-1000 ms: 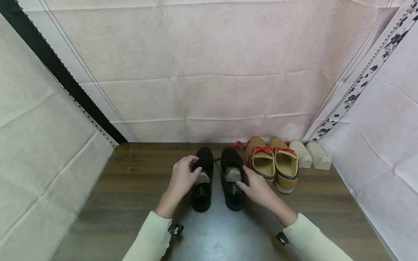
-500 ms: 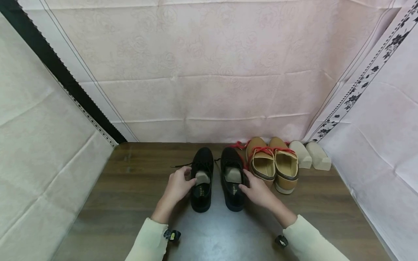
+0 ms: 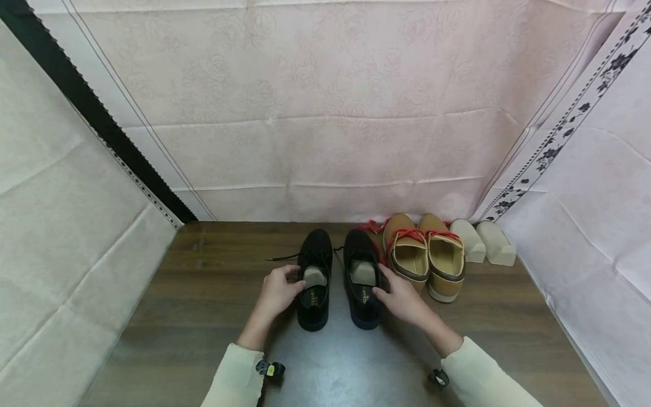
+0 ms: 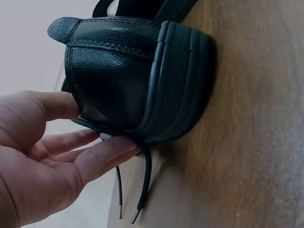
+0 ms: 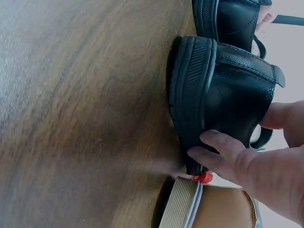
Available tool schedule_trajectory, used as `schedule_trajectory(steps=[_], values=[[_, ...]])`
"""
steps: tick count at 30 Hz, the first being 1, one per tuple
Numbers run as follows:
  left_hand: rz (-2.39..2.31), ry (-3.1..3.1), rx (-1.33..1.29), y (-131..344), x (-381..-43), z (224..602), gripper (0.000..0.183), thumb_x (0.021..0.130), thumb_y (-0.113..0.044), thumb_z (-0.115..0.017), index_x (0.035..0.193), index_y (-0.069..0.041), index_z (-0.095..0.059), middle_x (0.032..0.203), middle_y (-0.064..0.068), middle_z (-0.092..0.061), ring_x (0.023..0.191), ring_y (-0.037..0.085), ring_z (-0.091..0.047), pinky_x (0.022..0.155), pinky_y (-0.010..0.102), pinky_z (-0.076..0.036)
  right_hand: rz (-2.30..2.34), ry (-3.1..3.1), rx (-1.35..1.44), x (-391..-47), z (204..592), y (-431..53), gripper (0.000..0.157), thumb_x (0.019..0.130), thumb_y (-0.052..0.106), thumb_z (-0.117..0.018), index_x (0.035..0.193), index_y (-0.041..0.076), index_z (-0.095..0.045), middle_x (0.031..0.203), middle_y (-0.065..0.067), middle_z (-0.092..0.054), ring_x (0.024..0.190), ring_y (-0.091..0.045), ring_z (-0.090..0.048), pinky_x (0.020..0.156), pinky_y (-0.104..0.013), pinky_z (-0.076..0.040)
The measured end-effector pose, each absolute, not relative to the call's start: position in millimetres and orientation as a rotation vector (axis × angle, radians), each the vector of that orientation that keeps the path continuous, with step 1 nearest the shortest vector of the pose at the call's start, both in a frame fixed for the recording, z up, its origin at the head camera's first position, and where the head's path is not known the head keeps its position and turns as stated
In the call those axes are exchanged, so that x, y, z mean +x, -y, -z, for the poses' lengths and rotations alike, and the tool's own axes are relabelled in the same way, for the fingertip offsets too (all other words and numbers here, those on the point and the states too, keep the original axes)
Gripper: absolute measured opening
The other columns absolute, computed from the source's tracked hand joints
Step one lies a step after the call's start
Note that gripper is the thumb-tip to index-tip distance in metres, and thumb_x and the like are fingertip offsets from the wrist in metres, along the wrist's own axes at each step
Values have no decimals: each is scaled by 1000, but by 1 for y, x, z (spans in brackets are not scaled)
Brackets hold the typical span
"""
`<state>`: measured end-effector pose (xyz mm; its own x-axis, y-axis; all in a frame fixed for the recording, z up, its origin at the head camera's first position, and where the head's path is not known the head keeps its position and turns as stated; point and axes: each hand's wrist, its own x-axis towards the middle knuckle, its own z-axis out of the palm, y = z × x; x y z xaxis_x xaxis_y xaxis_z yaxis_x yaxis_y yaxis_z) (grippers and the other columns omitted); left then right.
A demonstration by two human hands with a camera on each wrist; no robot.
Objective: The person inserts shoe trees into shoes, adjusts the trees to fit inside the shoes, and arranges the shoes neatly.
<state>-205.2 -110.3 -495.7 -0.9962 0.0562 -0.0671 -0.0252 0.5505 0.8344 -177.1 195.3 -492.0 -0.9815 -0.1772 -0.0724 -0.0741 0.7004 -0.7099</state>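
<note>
Two pale sleeves (image 3: 235, 373), left hand (image 3: 276, 291) pinching left black shoe (image 3: 313, 308) by its outer side, right hand (image 3: 403, 297) likewise on right black shoe (image 3: 364, 311), fingers part-curled, both shoes on wooden floor (image 3: 213, 316), tan shoes (image 3: 446, 273) just right, cloth wall (image 3: 325, 113) behind.

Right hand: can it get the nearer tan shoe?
Likely yes: the right hand is beside that tan shoe, nothing visible between, but it must release the black shoe it holds.

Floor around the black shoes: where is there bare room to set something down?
The floor is bare between the left wall and left hand, and between the sleeves behind the black shoes. It's crowded right of the black shoes: right hand, tan shoes, pale blocks.
</note>
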Motion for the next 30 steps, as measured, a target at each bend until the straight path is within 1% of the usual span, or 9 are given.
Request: schedule_trajectory(steps=[3, 7, 13, 17, 20, 22, 24, 27, 30], values=[[-1452, -2689, 27, 111, -205, 497, 38, 94, -10, -74, 130, 0, -67, 122, 20, -72, 109, 34, -72, 88, 44, -60, 1155, -2772, -230, -177, 492, -193, 63, 102, 18, -64, 157, 1, -38, 138, -27, -62, 110, -31, -64, 97, -52, -51], [-1439, -2673, 53, 112, -205, 498, 40, 95, -11, -72, 133, -1, -65, 125, 20, -71, 112, 35, -71, 89, 44, -60, 1172, -2764, -225, -177, 493, -187, 63, 102, 20, -65, 157, 4, -40, 126, -25, -67, 94, -26, -63, 89, -47, -51], [-1473, -2565, 39, 113, -204, 493, 44, 97, -11, -71, 139, -3, -61, 131, 23, -67, 115, 36, -69, 70, 37, -64, 1231, -2741, -205, -177, 496, -175, 64, 102, 22, -65, 158, 5, -39, 139, -28, -62, 119, -32, -64, 100, -54, -52], [-1507, -2521, 28, 113, -202, 490, 45, 97, -10, -70, 141, -3, -60, 133, 25, -65, 113, 36, -69, 66, 35, -64, 1239, -2742, -193, -178, 499, -167, 66, 103, 24, -65, 159, 5, -37, 135, -26, -65, 124, -35, -64, 101, -54, -52], [-1530, -2517, 28, 111, -202, 491, 45, 97, -11, -71, 140, -3, -60, 134, 26, -64, 111, 37, -70, 65, 34, -63, 1217, -2752, -187, -178, 501, -162, 68, 103, 26, -65, 160, 6, -35, 119, -21, -72, 101, -27, -69, 92, -48, -55], [-1542, -2518, 28, 110, -202, 492, 45, 97, -11, -71, 140, -3, -60, 134, 27, -64, 109, 37, -71, 64, 34, -63, 1209, -2751, -180, -178, 501, -160, 69, 102, 27, -66, 160, 7, -35, 101, -13, -73, 80, -20, -65, 82, -42, -54], [-1550, -2516, 29, 109, -202, 493, 45, 97, -11, -71, 140, -2, -60, 134, 28, -63, 106, 37, -72, 63, 33, -63, 1206, -2754, -181, -179, 502, -159, 69, 102, 27, -66, 160, 7, -35, 94, -11, -71, 70, -16, -57, 78, -39, -51], [-1559, -2516, 24, 109, -201, 493, 45, 97, -10, -71, 140, -3, -60, 134, 28, -63, 106, 37, -72, 63, 33, -63, 1216, -2746, -179, -179, 502, -160, 69, 101, 27, -67, 160, 8, -36, 97, -12, -72, 72, -16, -57, 79, -39, -51], [-1571, -2515, 16, 109, -201, 493, 44, 96, -9, -71, 138, -3, -61, 133, 28, -64, 108, 37, -72, 63, 32, -63, 1226, -2732, -175, -179, 501, -161, 69, 101, 27, -67, 160, 10, -36, 112, -20, -72, 79, -19, -60, 83, -42, -52]])
